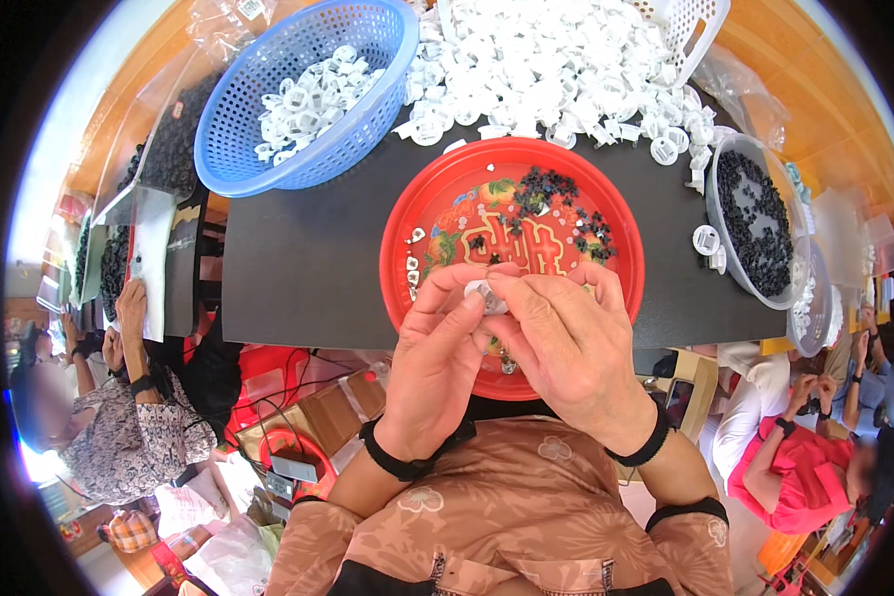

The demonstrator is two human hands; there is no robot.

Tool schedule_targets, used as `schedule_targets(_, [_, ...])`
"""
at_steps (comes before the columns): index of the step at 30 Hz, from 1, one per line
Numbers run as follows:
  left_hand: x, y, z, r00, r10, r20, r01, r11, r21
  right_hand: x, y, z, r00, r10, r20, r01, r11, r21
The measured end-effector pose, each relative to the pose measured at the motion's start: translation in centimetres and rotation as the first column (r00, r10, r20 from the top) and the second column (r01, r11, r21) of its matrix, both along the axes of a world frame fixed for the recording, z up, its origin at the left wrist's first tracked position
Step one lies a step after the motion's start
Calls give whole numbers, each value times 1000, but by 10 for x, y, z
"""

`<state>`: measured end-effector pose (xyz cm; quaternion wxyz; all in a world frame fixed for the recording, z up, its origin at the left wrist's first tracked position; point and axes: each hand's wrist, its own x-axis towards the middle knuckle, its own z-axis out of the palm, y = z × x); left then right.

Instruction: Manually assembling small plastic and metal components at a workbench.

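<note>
Over the near half of a round red tray [400,189], my two hands meet. A small white plastic part [486,295] is pinched between the fingertips of my left hand [432,363]. My right hand [578,363] has its thumb and fingers closed on the same part from the other side; whether it also grips a smaller piece is hidden. Small black pieces [546,189] lie scattered at the tray's far right. A few small white pieces [413,270] rest along its left side.
A large heap of white plastic parts [546,70] covers the table's far side. Far left stands a blue basket [219,129] of white parts. At right, a clear tub [722,243] holds black pieces. Other people sit at left [139,427] and right [795,467].
</note>
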<state>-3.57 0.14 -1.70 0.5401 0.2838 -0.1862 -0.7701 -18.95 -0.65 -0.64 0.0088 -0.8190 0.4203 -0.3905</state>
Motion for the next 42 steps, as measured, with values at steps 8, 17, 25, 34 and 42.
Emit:
schedule_targets(8, [-2, 0, -1, 994, 40, 106, -34, 998, -62, 2, 4, -1, 1000, -9, 8, 9, 1000, 22])
schedule_targets(17, [-6, 2, 2, 956, 94, 279, -65, 992, -112, 7, 6, -2, 999, -9, 40, 7, 999, 35])
schedule_targets(25, [-9, 1, 7, 980, 52, 194, -48, 999, -24, 6, 5, -7, 1000, -23, 20, 22, 999, 39])
schedule_targets(34, [3, 2, 1, 993, -50, 106, 49, 999, 11, 4, 7, -11, 1000, 7, 17, -7, 1000, -4])
schedule_targets(42, [13, 0, 12, 992, -60, 110, 51, 995, 85, -9, 4, 14, 992, 56, 109, -80, 970, 228])
